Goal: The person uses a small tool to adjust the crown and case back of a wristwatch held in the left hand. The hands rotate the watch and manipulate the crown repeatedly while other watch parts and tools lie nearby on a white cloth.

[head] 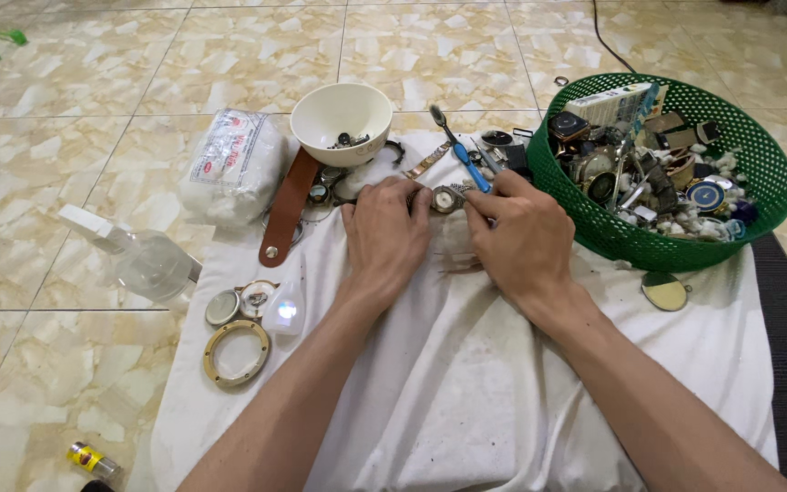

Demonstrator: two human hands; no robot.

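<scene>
Together, left hand (384,239) and right hand (519,235) grip a wristwatch (446,199).

Both bare forearms reach forward and converge. The left hand (383,239) lies palm down with fingers curled, and the right hand (521,235) lies just beside it, knuckles up, its fingertips (472,202) pinched toward the left hand's.

Home floor: tiles (229,55), watch-parts basket (758,173)
</scene>
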